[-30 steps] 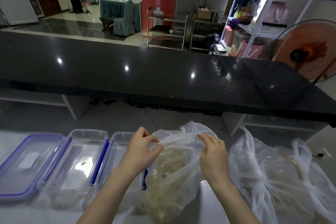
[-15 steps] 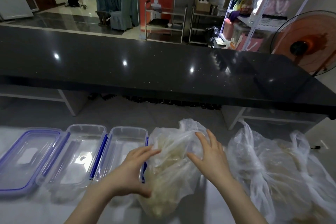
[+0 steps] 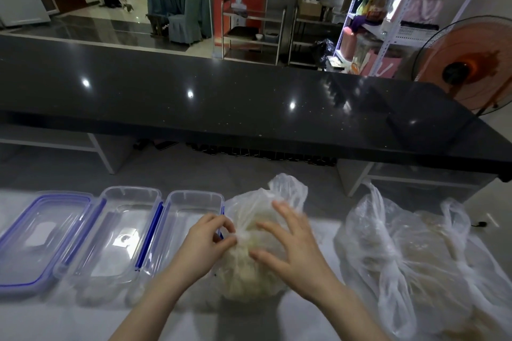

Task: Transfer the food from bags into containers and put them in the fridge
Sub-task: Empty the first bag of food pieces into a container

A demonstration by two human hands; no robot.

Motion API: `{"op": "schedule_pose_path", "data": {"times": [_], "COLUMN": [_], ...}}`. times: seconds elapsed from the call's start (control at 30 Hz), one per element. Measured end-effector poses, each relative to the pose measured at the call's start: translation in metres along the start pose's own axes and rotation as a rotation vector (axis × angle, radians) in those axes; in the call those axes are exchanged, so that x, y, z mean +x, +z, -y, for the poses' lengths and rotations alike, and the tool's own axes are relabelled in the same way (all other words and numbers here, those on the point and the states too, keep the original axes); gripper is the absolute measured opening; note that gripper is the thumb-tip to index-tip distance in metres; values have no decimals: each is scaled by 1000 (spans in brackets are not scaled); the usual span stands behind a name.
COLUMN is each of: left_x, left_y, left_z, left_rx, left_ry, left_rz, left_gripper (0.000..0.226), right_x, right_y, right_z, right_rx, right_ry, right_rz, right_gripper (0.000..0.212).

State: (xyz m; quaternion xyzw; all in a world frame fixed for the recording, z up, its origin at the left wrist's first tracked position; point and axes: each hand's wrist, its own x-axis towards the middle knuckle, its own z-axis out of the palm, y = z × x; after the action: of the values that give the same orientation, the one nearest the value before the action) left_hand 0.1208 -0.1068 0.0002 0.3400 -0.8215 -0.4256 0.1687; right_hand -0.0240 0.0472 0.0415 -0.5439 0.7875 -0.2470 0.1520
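Plastic bag [image 3: 260,271] now gathered at the neck — left hand [image 3: 205,243] pinches the knot, right hand [image 3: 293,246] spread flat, having released; untying begins.

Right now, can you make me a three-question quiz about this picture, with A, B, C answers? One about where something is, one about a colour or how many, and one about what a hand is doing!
1. Where are the clear containers?
A. Left of the bag being handled
B. On the black counter
C. On the shelf

2. What colour trim does the lid have?
A. Red
B. Blue
C. Green

3. What is the left hand doing?
A. Resting on a container
B. Hanging idle
C. Pinching the bag

Answers:
1 A, they sit in a row left of the bag.
2 B, a blue band rims it.
3 C, its fingers gather plastic at the bag's side.
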Motion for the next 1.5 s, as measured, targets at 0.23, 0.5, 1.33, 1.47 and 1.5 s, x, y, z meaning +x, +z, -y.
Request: {"op": "schedule_pose_path", "data": {"times": [0.23,0.5,1.33,1.47,1.5], "left_x": [25,22,21,17,17], "left_y": [0,-18,6,2,3], "left_z": [-24,-26,-13,-20,-22], "left_rx": [-171,-177,301,302,299], "left_ry": [-75,-29,277,296,288], "left_rz": [-256,-288,-204,-268,-275], "left_gripper": [10,29,13,11,10], "right_x": [16,34,25,29,30], "right_y": [19,8,2,1,0], "right_z": [-5,-19,-57,-45,-43], "right_rx": [-81,216,148,147,163], "right_ry": [-32,160,109,83,71], "right_rz": [-57,-370,-338,-273,-278], "right_gripper": [26,26,33,38,44]}}
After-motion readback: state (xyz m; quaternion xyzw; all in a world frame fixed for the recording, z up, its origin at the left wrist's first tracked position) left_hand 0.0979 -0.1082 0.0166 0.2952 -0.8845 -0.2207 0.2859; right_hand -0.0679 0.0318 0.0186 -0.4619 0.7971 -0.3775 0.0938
